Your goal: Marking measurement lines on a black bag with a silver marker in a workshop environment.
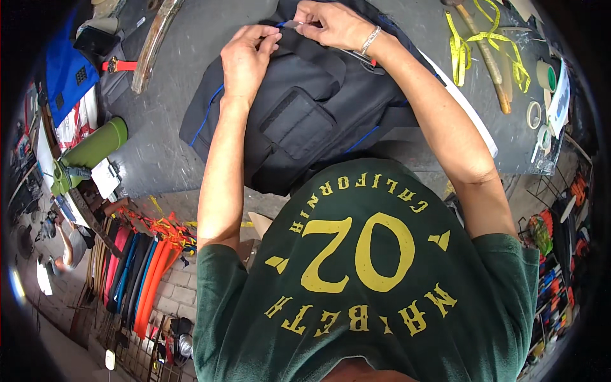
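Two bare hands meet at the upper rim of a black fabric piece (356, 108). Right hand (334, 24): thumb and index finger pressed together, pinching a small grey tab (291, 25). Left hand (247, 56): thumb and fingertips drawn close together just beside the tab, at the blue-trimmed rim; whether cloth sits between them cannot be told. Piece lies on the grey table (162, 149), its lower part reaching the near edge, its upper part toward the far edge. Done, as far as visible: a flat pocket (299, 124) is in place on its face and blue trim (364, 138) runs along several edges; body looks largely assembled. Left, by judgement: the detail at the rim, since the tab is in the fingers and its fastening is not discernible; hidden sides cannot be assessed. Farther out: curved wooden bar (153, 48) and red-strapped watch (119, 65) toward the table's left edge, green roll (100, 141) at the near left corner; yellow measuring tape (458, 57) across a wooden-handled tool (489, 60) on the right, tape roll (533, 116) nearer the right edge. None of these is being handled.
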`<state>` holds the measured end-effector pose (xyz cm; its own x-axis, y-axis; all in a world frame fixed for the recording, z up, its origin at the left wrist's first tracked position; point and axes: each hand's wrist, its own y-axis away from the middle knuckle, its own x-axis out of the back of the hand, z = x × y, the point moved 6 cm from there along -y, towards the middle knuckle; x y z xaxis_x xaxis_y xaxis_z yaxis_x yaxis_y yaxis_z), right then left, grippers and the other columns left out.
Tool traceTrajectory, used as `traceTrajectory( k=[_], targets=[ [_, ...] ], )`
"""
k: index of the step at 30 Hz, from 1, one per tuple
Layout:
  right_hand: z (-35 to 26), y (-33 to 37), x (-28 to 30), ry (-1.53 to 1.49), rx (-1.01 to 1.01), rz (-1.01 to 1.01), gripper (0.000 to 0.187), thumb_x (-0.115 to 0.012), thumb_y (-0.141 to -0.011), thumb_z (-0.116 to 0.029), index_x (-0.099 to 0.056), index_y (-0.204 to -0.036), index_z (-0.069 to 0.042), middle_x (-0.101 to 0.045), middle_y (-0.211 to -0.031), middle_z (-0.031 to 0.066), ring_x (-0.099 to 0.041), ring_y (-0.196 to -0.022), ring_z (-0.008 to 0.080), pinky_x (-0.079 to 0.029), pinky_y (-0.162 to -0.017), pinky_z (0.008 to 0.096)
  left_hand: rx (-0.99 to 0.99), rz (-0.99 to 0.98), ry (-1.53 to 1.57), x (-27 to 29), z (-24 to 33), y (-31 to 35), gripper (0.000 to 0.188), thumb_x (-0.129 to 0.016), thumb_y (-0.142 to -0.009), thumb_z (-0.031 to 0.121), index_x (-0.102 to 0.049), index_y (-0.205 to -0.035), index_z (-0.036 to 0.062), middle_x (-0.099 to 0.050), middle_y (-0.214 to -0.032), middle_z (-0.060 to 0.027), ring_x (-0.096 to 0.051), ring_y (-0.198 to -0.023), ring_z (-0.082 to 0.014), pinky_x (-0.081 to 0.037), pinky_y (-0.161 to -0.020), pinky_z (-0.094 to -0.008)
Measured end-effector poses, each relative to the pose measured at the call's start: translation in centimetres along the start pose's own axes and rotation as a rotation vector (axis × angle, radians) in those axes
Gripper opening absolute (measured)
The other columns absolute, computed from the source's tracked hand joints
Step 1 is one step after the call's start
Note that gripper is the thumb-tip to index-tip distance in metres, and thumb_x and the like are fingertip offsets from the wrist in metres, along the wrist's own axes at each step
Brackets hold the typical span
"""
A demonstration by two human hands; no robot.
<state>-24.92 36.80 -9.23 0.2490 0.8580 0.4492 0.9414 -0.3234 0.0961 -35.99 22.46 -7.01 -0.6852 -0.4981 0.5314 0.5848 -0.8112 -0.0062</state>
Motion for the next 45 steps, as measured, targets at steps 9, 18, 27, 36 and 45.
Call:
traceTrajectory(
  k=[9, 18, 27, 36, 45],
  targets=[
    [-2.6, -0.4, -0.2, 0.231, 0.175, 0.016, 0.01, -0.062, -0.093, -0.012, -0.057, -0.096, -0.004, -0.067, -0.089, 0.0194, -0.068, -0.091, 0.0415, -0.053, -0.076, 0.0471, 0.09, -0.031, 0.046, 0.6, -1.0, -0.6, 0.012, -0.073, -0.094, 0.004, -0.075, -0.105, -0.0008, -0.076, -0.097, -0.0078, -0.076, -0.079, -0.0142, -0.062, -0.071, -0.0259],
    [-3.1, -0.2, -0.4, 0.295, 0.166, 0.067, 0.008, -0.06, -0.092, -0.009, -0.056, -0.096, -0.004, -0.067, -0.092, 0.0202, -0.067, -0.094, 0.0426, -0.052, -0.079, 0.0489, 0.098, -0.044, 0.098, 0.5, -1.7, -0.6, 0.016, -0.074, -0.096, 0.009, -0.075, -0.109, -0.0004, -0.076, -0.095, -0.0052, -0.076, -0.082, -0.0131, -0.06, -0.074, -0.0249],
    [-3.2, -0.6, -0.6, 0.31, 0.175, 0.034, 0.008, -0.06, -0.091, -0.01, -0.058, -0.096, -0.004, -0.068, -0.093, 0.0191, -0.068, -0.092, 0.0419, -0.052, -0.078, 0.049, -0.005, -0.025, 0.097, 0.4, -1.4, -0.5, 0.01, -0.071, -0.096, 0.004, -0.074, -0.104, -0.0003, -0.072, -0.101, -0.0055, -0.076, -0.078, -0.0145, -0.061, -0.07, -0.0266],
    [-2.2, -0.7, -1.6, 0.399, 0.092, 0.138, 0.01, -0.06, -0.092, -0.011, -0.06, -0.099, -0.004, -0.069, -0.096, 0.0216, -0.069, -0.092, 0.042, -0.054, -0.076, 0.0496, -0.176, -0.083, -0.159, -0.1, -0.5, -0.2, 0.006, -0.067, -0.098, 0.007, -0.069, -0.103, 0.0033, -0.07, -0.099, -0.007, -0.075, -0.074, -0.018, -0.058, -0.067, -0.0297],
    [-1.0, 1.8, -1.8, -0.571, -0.37, 0.041, 0.018, -0.051, -0.105, -0.019, -0.053, -0.113, -0.003, -0.067, -0.093, 0.0067, -0.058, -0.067, 0.011, -0.047, -0.055, 0.0253, 0.298, 0.097, -0.183, 0.7, -0.2, 0.6, 0.035, -0.067, -0.099, 0.034, -0.072, -0.096, -0.0005, -0.075, -0.081, -0.0135, -0.077, -0.077, -0.0226, -0.058, -0.078, -0.0352]
  ],
)
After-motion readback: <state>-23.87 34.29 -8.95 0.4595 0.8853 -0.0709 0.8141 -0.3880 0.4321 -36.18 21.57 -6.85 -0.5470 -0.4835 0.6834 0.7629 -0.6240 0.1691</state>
